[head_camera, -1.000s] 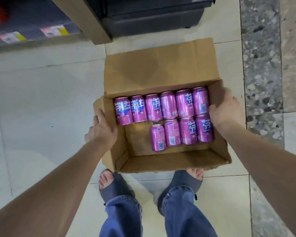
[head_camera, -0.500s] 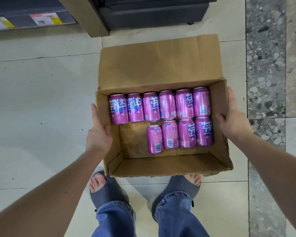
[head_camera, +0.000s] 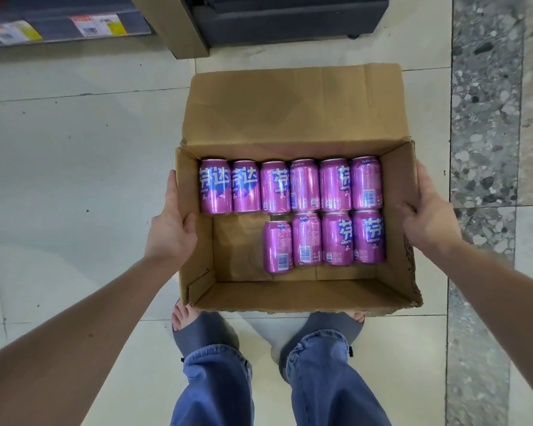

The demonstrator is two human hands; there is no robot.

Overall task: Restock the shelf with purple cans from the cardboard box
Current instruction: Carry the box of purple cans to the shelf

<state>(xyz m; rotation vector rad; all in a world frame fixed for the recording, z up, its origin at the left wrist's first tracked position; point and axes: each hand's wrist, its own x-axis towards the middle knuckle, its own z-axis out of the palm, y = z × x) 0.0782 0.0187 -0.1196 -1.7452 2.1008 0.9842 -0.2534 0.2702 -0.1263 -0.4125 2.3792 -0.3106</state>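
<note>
1. Head view: the task looks barely started. Only a strip of the shelf [head_camera: 65, 29] shows at the upper left of the frame, with price tags [head_camera: 99, 24] on its edge. No cans are seen on it, and its stock cannot be told.
2. Ten cans [head_camera: 305, 186] sit in the box [head_camera: 290, 295] at frame centre. Six are in the upper row and four in the lower row, pushed to the right. Bare cardboard at the box's lower left would fit two more, so a couple may be out already; that's a guess.
3. Cans lie on their sides, tops toward the upper frame, each touching its neighbours.
4. Left hand [head_camera: 171, 229] grips the box's left wall, thumb over the rim inside and fingers flat along the outside.
5. Right hand [head_camera: 425, 216] grips the right wall the same way, thumb at the rim and fingers outside.
6. Neither hand touches a can.
   - The leftmost upper-row can is just beside the left thumb.
   - The rightmost can of each row lies just inside the wall the right hand holds.
7. Box hides the toes of the slippers [head_camera: 203, 336], so it looks carried, not set down. Contact with the floor [head_camera: 74, 179] cannot be told.
8. Left to do, by my read: bring the box to the shelf, free one hand, and move all ten cans over.
</note>
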